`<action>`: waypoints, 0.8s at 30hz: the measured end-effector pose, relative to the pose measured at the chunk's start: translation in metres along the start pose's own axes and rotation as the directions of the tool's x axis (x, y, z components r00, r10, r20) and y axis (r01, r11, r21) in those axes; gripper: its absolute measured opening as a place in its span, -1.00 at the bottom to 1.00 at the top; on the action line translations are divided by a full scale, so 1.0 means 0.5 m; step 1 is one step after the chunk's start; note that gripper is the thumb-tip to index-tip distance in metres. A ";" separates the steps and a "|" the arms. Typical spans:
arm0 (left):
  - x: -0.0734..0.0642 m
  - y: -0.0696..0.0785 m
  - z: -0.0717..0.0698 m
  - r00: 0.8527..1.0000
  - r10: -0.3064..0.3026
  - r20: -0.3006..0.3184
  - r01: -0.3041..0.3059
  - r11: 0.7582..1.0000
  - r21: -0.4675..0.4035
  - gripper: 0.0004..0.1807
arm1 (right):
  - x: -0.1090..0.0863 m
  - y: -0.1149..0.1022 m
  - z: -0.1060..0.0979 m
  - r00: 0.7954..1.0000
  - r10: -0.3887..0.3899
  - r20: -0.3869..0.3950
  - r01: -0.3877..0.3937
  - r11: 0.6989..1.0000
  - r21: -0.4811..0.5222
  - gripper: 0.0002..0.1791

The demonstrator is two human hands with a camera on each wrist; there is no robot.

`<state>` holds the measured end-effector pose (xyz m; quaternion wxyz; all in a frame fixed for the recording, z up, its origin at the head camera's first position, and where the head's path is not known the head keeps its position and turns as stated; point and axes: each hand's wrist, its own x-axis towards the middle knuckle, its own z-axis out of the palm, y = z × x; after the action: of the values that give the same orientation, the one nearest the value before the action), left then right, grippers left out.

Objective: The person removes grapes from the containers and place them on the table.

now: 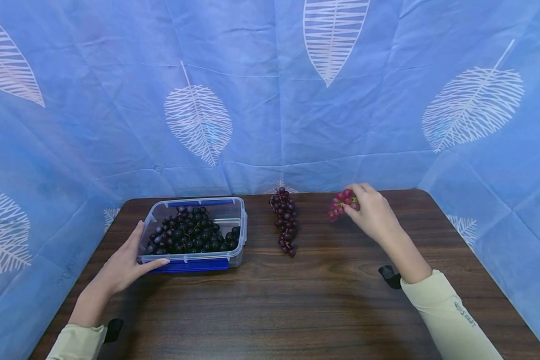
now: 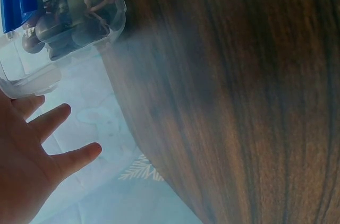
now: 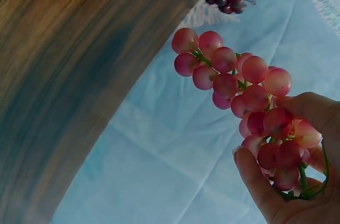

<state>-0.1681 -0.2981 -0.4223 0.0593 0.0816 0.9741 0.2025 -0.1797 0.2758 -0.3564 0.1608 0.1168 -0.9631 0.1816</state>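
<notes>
My right hand [image 1: 375,215] holds a bunch of pinkish-red grapes [image 1: 337,206] over the table's far right part. In the right wrist view, the thumb and fingers grip the stem end of the red bunch [image 3: 255,96], and its tip points away from the palm. On the left, my left hand [image 1: 118,267] rests against the corner of a clear plastic container [image 1: 239,259], thumb along the front rim and fingers spread at its left side. Black grapes [image 1: 193,235] fill much of that container. A dark purple bunch of grapes [image 1: 285,220] lies lengthwise between the hands.
The brown wooden table [image 1: 279,310] has its far edge close to a blue cloth [image 1: 261,115] with white leaf prints. A blue latch [image 1: 193,266] runs along the container's front. Black straps [image 1: 389,276] show by both wrists.
</notes>
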 end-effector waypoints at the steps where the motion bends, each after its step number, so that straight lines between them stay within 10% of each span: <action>1: 0.000 0.000 0.000 1.000 0.000 0.000 0.000 1.000 0.001 0.38 | 0.002 0.004 0.002 1.000 0.010 0.003 -0.010 1.000 -0.001 -0.54; 24: 0.000 0.000 0.003 1.000 -0.002 -0.007 0.002 1.000 0.005 0.38 | 0.079 0.081 0.070 0.975 0.218 -0.046 -0.216 0.976 0.041 -0.54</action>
<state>-0.1679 -0.2973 -0.4238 0.0557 0.0799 0.9749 0.2004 -0.2370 0.2923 -0.3858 0.1622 0.0093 -0.9623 0.2181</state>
